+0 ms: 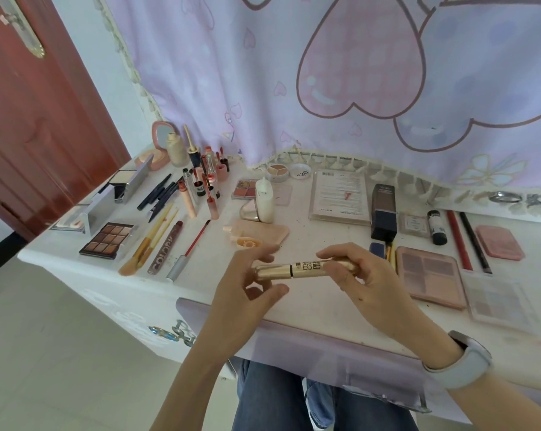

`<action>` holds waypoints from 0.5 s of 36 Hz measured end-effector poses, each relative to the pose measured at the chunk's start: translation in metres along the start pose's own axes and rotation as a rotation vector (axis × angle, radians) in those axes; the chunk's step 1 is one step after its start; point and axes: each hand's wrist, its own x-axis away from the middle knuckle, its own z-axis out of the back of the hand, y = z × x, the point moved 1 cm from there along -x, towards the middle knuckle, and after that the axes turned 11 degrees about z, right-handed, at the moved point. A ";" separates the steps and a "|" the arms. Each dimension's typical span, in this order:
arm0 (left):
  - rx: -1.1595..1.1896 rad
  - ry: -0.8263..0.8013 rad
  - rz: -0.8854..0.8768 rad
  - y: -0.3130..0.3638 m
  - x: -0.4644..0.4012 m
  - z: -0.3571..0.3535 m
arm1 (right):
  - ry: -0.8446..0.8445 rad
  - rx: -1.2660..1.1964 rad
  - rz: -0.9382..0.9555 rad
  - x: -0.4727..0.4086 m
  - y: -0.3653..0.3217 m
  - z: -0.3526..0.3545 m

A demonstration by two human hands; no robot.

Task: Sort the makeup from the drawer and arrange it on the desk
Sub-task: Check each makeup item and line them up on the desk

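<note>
A gold mascara tube (297, 269) lies level in the air above the front of the white desk (309, 300). My right hand (359, 278) grips its right end. My left hand (247, 284) pinches the left end, the cap side, with fingertips. Makeup covers the desk: a brown eyeshadow palette (106, 240) and brushes (147, 244) at left, upright lip tubes (210, 172) at the back left, a pink eyeshadow palette (431, 276) at right. The drawer (294, 340) stands pulled out under the desk edge, above my lap.
A dark foundation bottle (384, 211) and a clear flat package (340, 197) lie behind my hands. A white bottle (264, 200) stands mid-desk. A pale palette (499, 301) sits near the right front edge. A lilac heart-print curtain (325, 73) hangs behind; a red door (29, 119) is at left.
</note>
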 end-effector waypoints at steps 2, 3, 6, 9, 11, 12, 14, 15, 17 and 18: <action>-0.064 0.002 -0.030 0.004 0.002 -0.001 | 0.024 -0.046 -0.017 0.001 0.004 0.000; -0.078 0.007 -0.024 0.006 0.003 -0.002 | 0.036 -0.068 -0.011 0.001 0.005 0.001; -0.042 -0.013 0.010 0.004 0.002 -0.007 | 0.050 -0.077 0.026 0.002 0.008 0.005; 0.038 0.015 0.072 0.006 0.002 -0.009 | 0.006 0.005 0.103 0.001 0.005 0.010; 0.139 0.086 0.160 0.006 -0.001 -0.005 | 0.016 0.024 0.145 -0.002 0.005 0.015; 0.171 0.113 0.190 0.006 -0.003 -0.001 | 0.031 -0.009 0.134 -0.003 0.005 0.018; 0.185 0.124 0.210 0.006 -0.004 0.003 | 0.043 -0.095 0.084 -0.007 0.007 0.023; 0.183 0.108 0.202 0.007 -0.004 0.003 | 0.044 -0.122 0.070 -0.008 0.007 0.024; 0.181 0.047 0.167 0.008 -0.003 0.003 | 0.070 -0.169 0.061 -0.010 0.008 0.026; 0.188 -0.006 0.151 0.009 -0.002 0.002 | 0.098 -0.209 0.049 -0.010 0.008 0.027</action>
